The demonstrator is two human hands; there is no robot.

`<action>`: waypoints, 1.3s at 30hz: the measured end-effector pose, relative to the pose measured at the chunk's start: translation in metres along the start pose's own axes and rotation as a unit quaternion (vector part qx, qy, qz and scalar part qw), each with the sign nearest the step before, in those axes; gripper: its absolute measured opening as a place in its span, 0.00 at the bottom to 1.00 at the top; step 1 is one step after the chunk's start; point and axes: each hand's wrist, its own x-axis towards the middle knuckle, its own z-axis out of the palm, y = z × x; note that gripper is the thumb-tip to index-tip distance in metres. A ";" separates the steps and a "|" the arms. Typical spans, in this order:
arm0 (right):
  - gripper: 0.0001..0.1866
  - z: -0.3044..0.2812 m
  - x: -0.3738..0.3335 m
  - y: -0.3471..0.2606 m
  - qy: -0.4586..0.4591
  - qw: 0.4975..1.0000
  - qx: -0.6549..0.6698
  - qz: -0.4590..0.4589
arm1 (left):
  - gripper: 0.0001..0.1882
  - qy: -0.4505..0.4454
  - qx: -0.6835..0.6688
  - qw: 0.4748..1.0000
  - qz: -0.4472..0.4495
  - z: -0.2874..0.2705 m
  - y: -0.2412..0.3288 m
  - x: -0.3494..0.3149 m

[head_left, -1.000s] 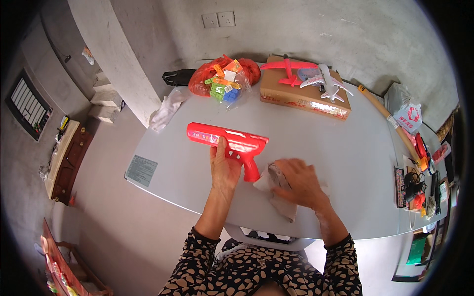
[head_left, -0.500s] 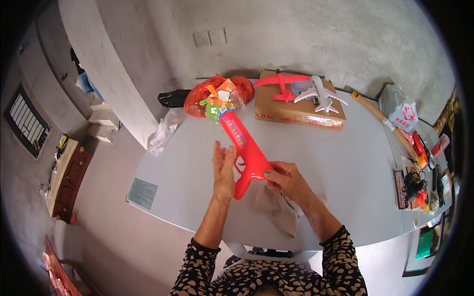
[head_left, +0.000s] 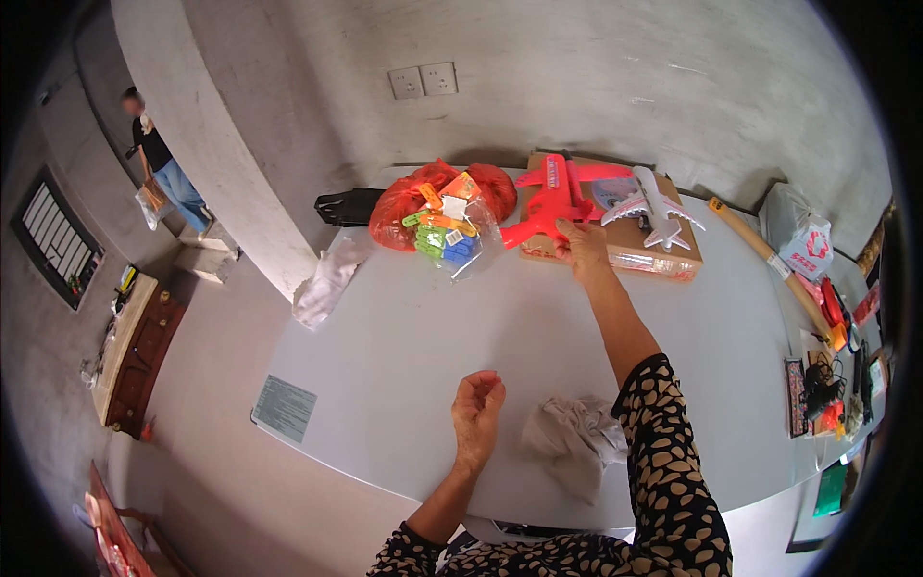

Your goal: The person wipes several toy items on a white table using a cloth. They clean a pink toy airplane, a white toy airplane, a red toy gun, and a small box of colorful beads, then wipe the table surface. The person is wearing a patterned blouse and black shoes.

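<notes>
My right hand (head_left: 586, 250) reaches to the back of the table, its fingers closed on a red toy gun (head_left: 555, 197). The gun is over the cardboard box (head_left: 635, 260), covering much of a red toy plane (head_left: 606, 173); I cannot tell whether it rests there. Beside it on the box stands a white toy airplane (head_left: 660, 210). My left hand (head_left: 478, 409) hovers over the front of the table, fingers curled in, with nothing visible in it. A crumpled greyish cloth (head_left: 575, 444) lies to its right.
Red plastic bags (head_left: 404, 207) and a clear bag of colourful clips (head_left: 447, 236) lie at back left, near a pale cloth (head_left: 327, 281). On the right are a tan roll (head_left: 769, 255), a white bag (head_left: 800, 231) and dark cables (head_left: 824, 383). A person (head_left: 163, 159) stands by steps.
My right hand has carried the red toy gun away from me to the box. My left hand has come off the gun and moved nearer. A person has appeared at far left.
</notes>
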 end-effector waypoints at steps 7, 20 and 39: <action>0.11 -0.004 0.031 0.001 0.072 0.996 0.051 0.004 | 0.08 -0.019 -0.016 0.999 -0.031 -0.002 0.002 -0.001; 0.12 0.014 -0.002 0.001 0.131 0.983 -0.095 -0.087 | 0.08 -0.022 0.012 0.998 -0.052 -0.008 0.011 0.000; 0.42 -0.140 -0.269 0.015 -0.140 0.664 -0.649 -0.345 | 0.09 -0.024 0.163 0.984 0.064 -0.022 0.023 -0.016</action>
